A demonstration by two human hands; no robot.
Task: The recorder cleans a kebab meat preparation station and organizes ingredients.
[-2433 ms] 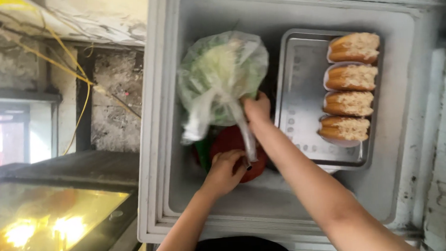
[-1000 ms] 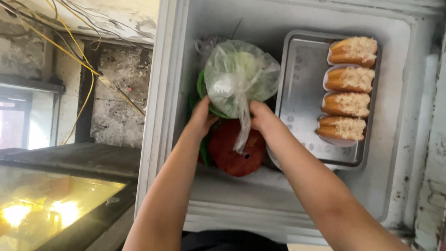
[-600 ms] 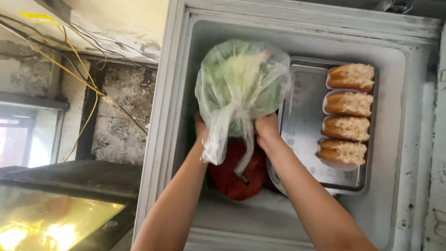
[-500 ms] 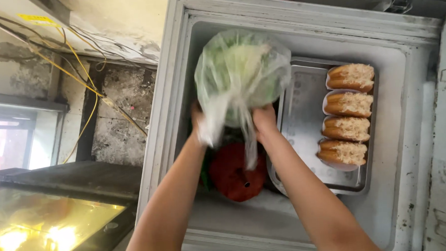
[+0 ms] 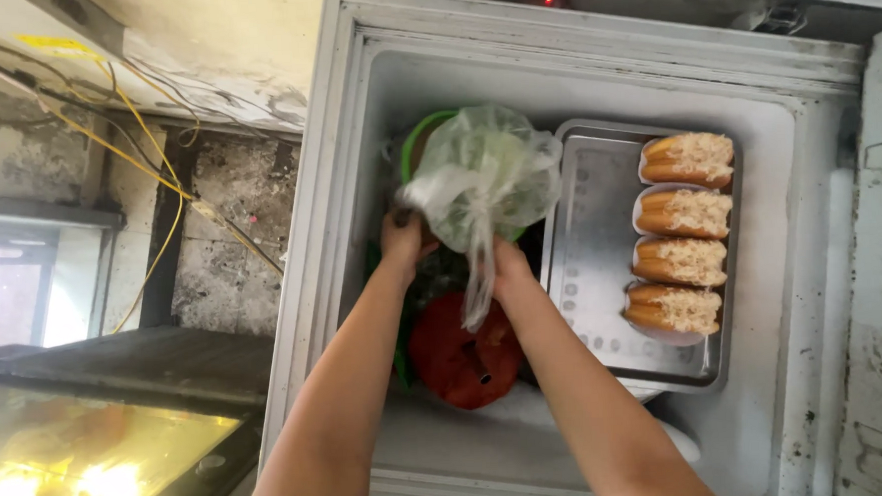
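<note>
Both my hands reach down into an open white chest cooler point(image 5: 347, 143). Between them they hold a clear plastic bag of pale green leafy vegetable point(image 5: 483, 177) over the cooler's left half. My left hand point(image 5: 406, 238) grips the bag's left underside. My right hand point(image 5: 509, 267) supports it from below on the right, partly hidden by the bag's hanging tail. Under the bag lie a red round lid or container point(image 5: 461, 356) and a green bowl rim point(image 5: 418, 130).
A metal tray point(image 5: 591, 271) fills the cooler's right half, with several filled bread rolls point(image 5: 683, 232) in a column along its right side. Left of the cooler stand a stained wall with yellow wires point(image 5: 149, 142) and a lit glass display case point(image 5: 84, 462).
My hands took hold of the bag from both sides and lifted it. The bag now sits a little lower and turned, with its knotted end toward my left hand.
</note>
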